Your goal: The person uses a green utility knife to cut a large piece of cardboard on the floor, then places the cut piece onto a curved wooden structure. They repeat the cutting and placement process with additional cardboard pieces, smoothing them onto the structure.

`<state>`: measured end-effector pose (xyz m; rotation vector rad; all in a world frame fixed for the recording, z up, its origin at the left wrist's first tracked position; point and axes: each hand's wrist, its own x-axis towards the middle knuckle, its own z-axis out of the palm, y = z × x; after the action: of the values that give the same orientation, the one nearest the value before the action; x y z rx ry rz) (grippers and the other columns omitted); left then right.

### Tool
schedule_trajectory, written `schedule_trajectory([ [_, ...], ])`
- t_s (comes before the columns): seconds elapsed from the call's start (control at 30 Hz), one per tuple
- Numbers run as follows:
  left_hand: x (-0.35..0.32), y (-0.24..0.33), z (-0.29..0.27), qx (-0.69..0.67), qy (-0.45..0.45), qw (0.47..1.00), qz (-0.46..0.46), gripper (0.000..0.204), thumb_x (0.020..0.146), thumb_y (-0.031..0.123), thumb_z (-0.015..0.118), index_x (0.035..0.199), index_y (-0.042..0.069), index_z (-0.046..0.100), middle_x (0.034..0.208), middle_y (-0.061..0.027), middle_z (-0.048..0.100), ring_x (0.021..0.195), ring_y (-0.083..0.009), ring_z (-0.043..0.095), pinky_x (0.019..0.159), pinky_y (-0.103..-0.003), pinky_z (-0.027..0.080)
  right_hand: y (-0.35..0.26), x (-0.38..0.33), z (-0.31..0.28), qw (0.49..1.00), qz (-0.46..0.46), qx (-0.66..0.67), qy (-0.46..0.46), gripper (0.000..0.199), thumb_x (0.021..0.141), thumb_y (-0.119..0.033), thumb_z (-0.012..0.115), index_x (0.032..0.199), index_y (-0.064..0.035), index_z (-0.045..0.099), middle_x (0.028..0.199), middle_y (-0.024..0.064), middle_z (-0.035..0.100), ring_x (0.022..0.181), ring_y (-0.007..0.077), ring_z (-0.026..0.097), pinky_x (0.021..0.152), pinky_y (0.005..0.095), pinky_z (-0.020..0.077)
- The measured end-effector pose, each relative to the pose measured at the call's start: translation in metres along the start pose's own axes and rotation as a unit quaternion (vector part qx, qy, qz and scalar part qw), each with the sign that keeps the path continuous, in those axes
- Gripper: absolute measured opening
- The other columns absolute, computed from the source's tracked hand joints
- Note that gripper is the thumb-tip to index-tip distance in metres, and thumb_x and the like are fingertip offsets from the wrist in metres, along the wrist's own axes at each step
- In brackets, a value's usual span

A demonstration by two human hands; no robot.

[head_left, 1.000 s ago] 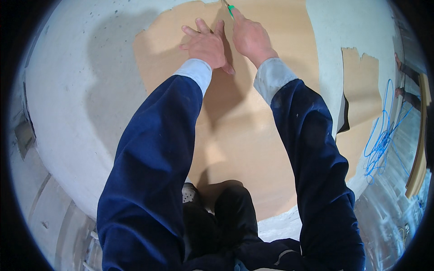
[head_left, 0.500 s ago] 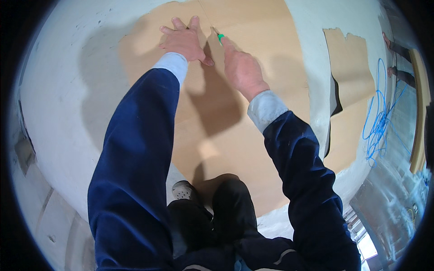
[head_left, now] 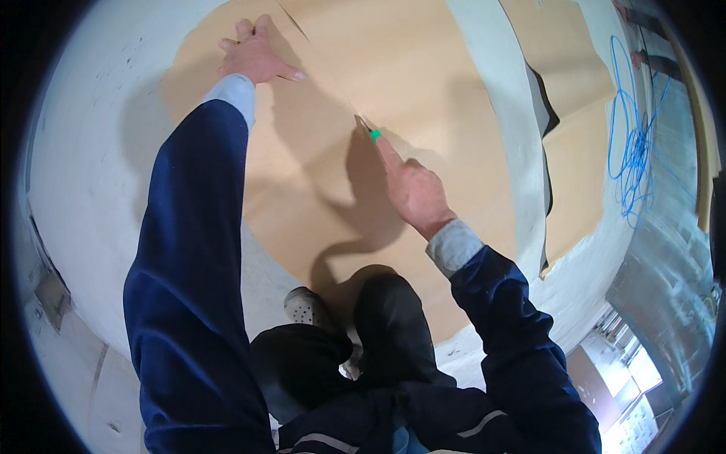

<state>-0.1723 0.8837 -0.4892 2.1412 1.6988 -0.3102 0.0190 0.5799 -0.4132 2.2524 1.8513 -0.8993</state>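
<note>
A large tan sheet [head_left: 423,83] lies on a pale floor, with a thin cut line running across it from the top toward the middle. My left hand [head_left: 255,57] presses flat on the sheet at the upper left, fingers spread. My right hand [head_left: 412,189] grips a small green-tipped knife [head_left: 370,130], its blade touching the sheet at the end of the cut line. My dark trousers and a grey shoe [head_left: 306,306] are below, over the sheet's near edge.
More tan sheet pieces [head_left: 578,159] lie to the right beyond a pale strip of floor [head_left: 495,113]. A blue cable [head_left: 635,144] is tangled at the far right. The bare pale floor [head_left: 91,166] spreads to the left.
My right hand has drawn the knife down the sheet toward me, away from my left hand. The left hand stays pressed near the top; the view has shifted.
</note>
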Motion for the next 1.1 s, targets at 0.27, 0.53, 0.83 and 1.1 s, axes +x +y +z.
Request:
schedule_trajectory([
  [0.27,-0.033,-0.005,0.033,-0.016,0.172,0.984,-0.046,0.115,0.068,0.058,0.089,0.158,0.016,0.030,0.161,-0.0224,0.024,0.148,-0.0469,0.026,0.101,-0.074,0.043,0.026,-0.071,0.025,0.999,0.032,0.017,-0.028,0.067,0.098,-0.012,0.052,0.161,-0.0203,0.033,0.083,0.0228,0.066,0.073,0.0394,0.070,0.070,0.0515,0.0579],
  [0.53,-0.170,0.115,0.081,0.063,-0.106,0.991,0.046,0.095,0.093,0.069,0.058,0.167,0.026,0.015,0.172,-0.0211,0.006,0.156,-0.0510,0.004,0.109,-0.079,0.029,0.027,-0.073,0.027,0.997,0.042,0.056,-0.014,0.069,0.095,-0.012,0.047,0.162,-0.0209,0.032,0.093,0.0236,0.068,0.083,0.0404,0.071,0.075,0.0488,0.0587],
  [0.83,-0.170,0.124,0.083,0.095,-0.097,0.990,0.036,0.099,0.093,0.073,0.055,0.167,0.026,0.009,0.172,-0.0212,0.002,0.155,-0.0529,0.002,0.108,-0.081,0.027,0.052,-0.126,0.049,0.996,0.063,0.048,-0.031,0.072,0.095,-0.013,0.055,0.162,-0.0261,0.032,0.094,0.0198,0.069,0.079,0.0360,0.072,0.069,0.0461,0.0595],
  [1.1,-0.160,0.108,0.107,0.117,-0.071,0.990,0.042,0.104,0.090,0.077,0.054,0.167,0.025,0.008,0.170,-0.0248,0.002,0.154,-0.0543,0.003,0.106,-0.082,0.030,0.111,-0.270,0.105,0.994,0.103,-0.006,-0.017,0.076,0.095,-0.011,0.055,0.163,-0.0323,0.030,0.078,0.0125,0.059,0.059,0.0305,0.064,0.053,0.0438,0.0553],
])
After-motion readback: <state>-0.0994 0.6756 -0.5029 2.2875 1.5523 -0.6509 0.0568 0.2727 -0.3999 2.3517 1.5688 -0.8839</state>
